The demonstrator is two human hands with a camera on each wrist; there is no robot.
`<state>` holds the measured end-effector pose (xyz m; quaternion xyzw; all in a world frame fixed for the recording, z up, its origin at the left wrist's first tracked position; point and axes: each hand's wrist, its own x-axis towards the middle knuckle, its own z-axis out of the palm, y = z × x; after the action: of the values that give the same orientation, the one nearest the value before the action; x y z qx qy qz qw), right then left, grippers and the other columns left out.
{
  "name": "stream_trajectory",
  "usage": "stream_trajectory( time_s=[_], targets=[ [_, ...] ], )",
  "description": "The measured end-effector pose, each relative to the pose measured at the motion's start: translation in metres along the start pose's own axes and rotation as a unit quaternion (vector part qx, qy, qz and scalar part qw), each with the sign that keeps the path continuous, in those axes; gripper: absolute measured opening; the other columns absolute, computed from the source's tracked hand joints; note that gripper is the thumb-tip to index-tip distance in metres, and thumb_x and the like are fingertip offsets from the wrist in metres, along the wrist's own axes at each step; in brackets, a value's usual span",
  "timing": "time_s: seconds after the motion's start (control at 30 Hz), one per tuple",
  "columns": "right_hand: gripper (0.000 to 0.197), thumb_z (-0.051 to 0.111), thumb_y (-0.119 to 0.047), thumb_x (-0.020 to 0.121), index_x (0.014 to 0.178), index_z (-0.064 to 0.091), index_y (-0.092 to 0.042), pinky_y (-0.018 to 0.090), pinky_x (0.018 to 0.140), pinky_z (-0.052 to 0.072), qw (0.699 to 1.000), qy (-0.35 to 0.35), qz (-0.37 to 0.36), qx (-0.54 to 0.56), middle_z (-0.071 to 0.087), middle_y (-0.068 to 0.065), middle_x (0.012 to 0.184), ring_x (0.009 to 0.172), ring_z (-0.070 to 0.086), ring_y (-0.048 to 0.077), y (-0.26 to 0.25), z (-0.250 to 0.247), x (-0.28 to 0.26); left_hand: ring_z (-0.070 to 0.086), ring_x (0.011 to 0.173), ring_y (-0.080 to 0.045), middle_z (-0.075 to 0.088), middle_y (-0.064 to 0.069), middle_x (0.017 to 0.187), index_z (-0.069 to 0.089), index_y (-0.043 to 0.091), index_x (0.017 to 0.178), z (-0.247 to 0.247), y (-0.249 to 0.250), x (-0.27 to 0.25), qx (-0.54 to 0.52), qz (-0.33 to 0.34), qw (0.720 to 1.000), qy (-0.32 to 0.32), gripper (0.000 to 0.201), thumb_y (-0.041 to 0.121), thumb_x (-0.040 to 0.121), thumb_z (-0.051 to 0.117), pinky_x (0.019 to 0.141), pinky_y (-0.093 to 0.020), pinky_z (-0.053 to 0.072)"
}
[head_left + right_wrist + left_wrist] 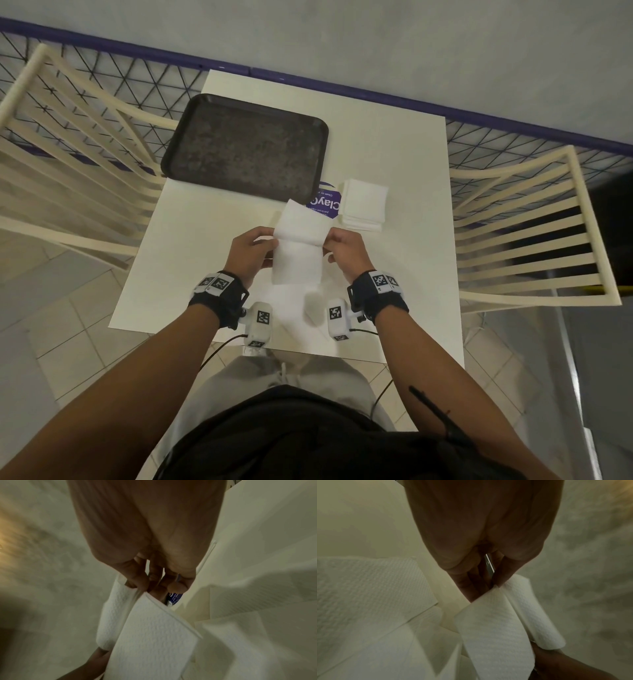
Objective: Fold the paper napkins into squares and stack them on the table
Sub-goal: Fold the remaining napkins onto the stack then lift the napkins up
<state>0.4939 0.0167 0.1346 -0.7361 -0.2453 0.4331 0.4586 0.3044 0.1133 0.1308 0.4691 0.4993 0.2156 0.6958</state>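
White table [191, 240]: purple "Clay" sticker [327, 202]; hands pinch napkin [299, 246].

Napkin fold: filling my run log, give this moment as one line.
left hand pinches napkin | right hand pinches napkin | mid-fold, above table | stack waiting

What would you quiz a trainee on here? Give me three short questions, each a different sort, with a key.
1. True or false: both hands pinch the napkin.
2. The stack of folded napkins lies on: A) the dark tray B) the white table C) a chair.
3. Fill in: the held napkin is folded over at its ____ edge.

Key: 1 true, left hand and right hand at its sides; 2 B; 3 far.
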Motion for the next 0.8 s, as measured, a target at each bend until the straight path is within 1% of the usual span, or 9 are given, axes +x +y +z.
stream_trajectory(
  time_s=[0.13, 0.23, 0.33, 0.4, 0.47, 0.53, 0.6, 0.7, 0.8],
  targets=[
    [0.032, 0.045, 0.008, 0.08, 0.08, 0.073, -0.008, 0.026, 0.055, 0.041, 0.998, 0.025, 0.041, 0.049, 0.069, 0.009, 0.079, 0.066, 0.059, 0.022, -0.003, 0.0, 0.004, 0.068, 0.074, -0.028, 0.072, -0.013, 0.086, 0.073, 0.007, 0.093, 0.0, 0.003, 0.0, -0.015, -0.006, 1.0, -0.012, 0.019, -0.006, 0.09, 0.059, 0.074, -0.038, 0.059],
    [0.03, 0.044, 0.006, 0.082, 0.078, 0.071, -0.004, 0.026, 0.054, 0.039, 0.994, 0.031, 0.052, 0.092, 0.066, 0.013, 0.076, 0.06, 0.056, 0.02, -0.006, 0.001, 0.005, 0.069, 0.079, -0.03, 0.073, -0.015, 0.088, 0.074, 0.003, 0.093, -0.001, 0.004, 0.0, -0.031, -0.019, 0.999, -0.007, 0.02, -0.004, 0.09, 0.056, 0.071, -0.036, 0.059],
    [0.027, 0.05, -0.003, 0.084, 0.081, 0.076, -0.007, 0.027, 0.055, 0.042, 0.993, 0.022, 0.051, 0.106, 0.068, 0.013, 0.079, 0.062, 0.057, 0.019, -0.008, 0.0, 0.003, 0.069, 0.079, -0.028, 0.074, -0.013, 0.089, 0.076, 0.001, 0.094, -0.001, 0.006, 0.002, -0.042, -0.024, 0.999, -0.003, 0.021, 0.002, 0.092, 0.055, 0.074, -0.037, 0.058],
    [0.021, 0.06, -0.017, 0.077, 0.081, 0.08, -0.012, 0.025, 0.057, 0.045, 0.993, 0.009, 0.052, 0.101, 0.071, 0.009, 0.083, 0.067, 0.059, 0.019, -0.007, -0.001, 0.001, 0.069, 0.081, -0.025, 0.074, -0.013, 0.093, 0.077, -0.001, 0.097, -0.001, 0.005, 0.005, -0.039, -0.027, 0.999, -0.001, 0.022, 0.011, 0.096, 0.058, 0.074, -0.036, 0.059],
    [0.015, 0.069, -0.021, 0.076, 0.082, 0.081, -0.014, 0.028, 0.061, 0.046, 0.995, 0.01, 0.05, 0.087, 0.073, 0.004, 0.083, 0.069, 0.06, 0.019, -0.004, 0.0, 0.001, 0.07, 0.081, -0.021, 0.075, -0.013, 0.095, 0.078, 0.0, 0.098, -0.002, 0.002, 0.007, -0.015, -0.022, 1.0, 0.008, 0.024, 0.021, 0.097, 0.066, 0.071, -0.032, 0.059],
    [0.009, 0.073, -0.017, 0.084, 0.087, 0.081, -0.015, 0.029, 0.064, 0.047, 0.998, 0.013, 0.036, 0.058, 0.075, 0.001, 0.084, 0.071, 0.061, 0.017, -0.001, 0.001, 0.002, 0.069, 0.08, -0.02, 0.075, -0.011, 0.093, 0.077, 0.002, 0.099, -0.002, 0.0, 0.008, 0.011, -0.003, 1.0, 0.016, 0.019, 0.019, 0.094, 0.073, 0.072, -0.03, 0.06],
    [0.01, 0.072, -0.013, 0.088, 0.093, 0.079, -0.015, 0.026, 0.064, 0.048, 0.999, 0.011, 0.02, 0.032, 0.074, 0.0, 0.085, 0.071, 0.062, 0.015, 0.0, 0.001, 0.002, 0.07, 0.082, -0.022, 0.074, -0.011, 0.09, 0.076, 0.005, 0.105, -0.004, -0.004, 0.009, 0.024, 0.01, 1.0, 0.015, 0.015, 0.013, 0.092, 0.074, 0.077, -0.034, 0.062],
    [0.018, 0.07, -0.008, 0.087, 0.102, 0.075, -0.016, 0.02, 0.064, 0.046, 1.0, 0.006, -0.007, -0.008, 0.069, 0.0, 0.082, 0.069, 0.06, 0.011, 0.0, 0.0, 0.003, 0.076, 0.086, -0.027, 0.078, -0.012, 0.092, 0.076, 0.01, 0.109, -0.006, -0.008, 0.012, 0.044, 0.013, 0.999, 0.013, 0.02, 0.014, 0.09, 0.078, 0.083, -0.04, 0.063],
    [0.018, 0.077, -0.023, 0.085, 0.103, 0.075, -0.026, 0.022, 0.077, 0.047, 0.994, 0.003, -0.057, -0.09, 0.068, -0.007, 0.084, 0.08, 0.063, 0.008, -0.001, 0.005, 0.005, 0.076, 0.093, -0.032, 0.079, -0.011, 0.096, 0.079, 0.008, 0.103, -0.006, -0.01, 0.013, 0.069, 0.021, 0.997, 0.006, 0.017, 0.014, 0.088, 0.08, 0.085, -0.044, 0.063]
  ],
)
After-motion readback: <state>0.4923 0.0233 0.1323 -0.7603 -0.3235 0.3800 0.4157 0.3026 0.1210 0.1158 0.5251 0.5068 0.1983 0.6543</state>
